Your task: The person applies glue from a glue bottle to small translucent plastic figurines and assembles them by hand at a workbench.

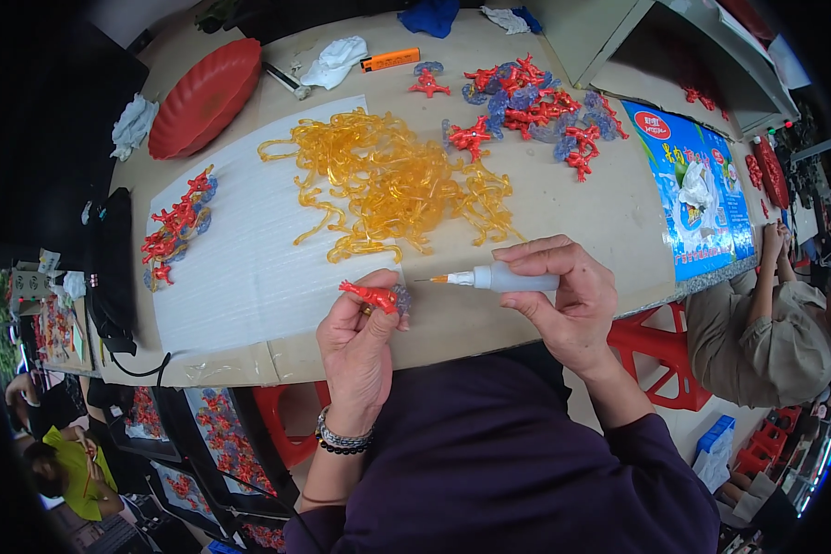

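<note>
A worker's left hand point(360, 337) pinches a small red figure point(371, 295) with a translucent bluish part between thumb and fingers, while the right hand point(568, 291), level with it across a small gap, grasps a pale squeeze bottle point(526, 281) lying sideways in its grip. The bottle's orange-based needle tip point(440, 279) points from the right hand toward the figure, close to it but apparently not touching. A beaded bracelet point(334, 436) circles the wrist below the left hand. Both hands are raised over the near side of a tan counter point(471, 323). Directly beyond the left hand, a heap of glossy yellow strands point(388, 185) covers part of a white sheet point(222, 300), which spreads out to that hand's left. Farther left of the same hand, a row of red-and-bluish figures point(177, 226) lies along the sheet's edge, with a scalloped red dish point(208, 97) beyond. Past the right hand, more such figures sit in a loose pile point(531, 115); to that hand's right lies a blue printed sheet point(669, 175). Well off to the right hand's right, another person point(757, 342) in beige sits beside the counter.
</note>
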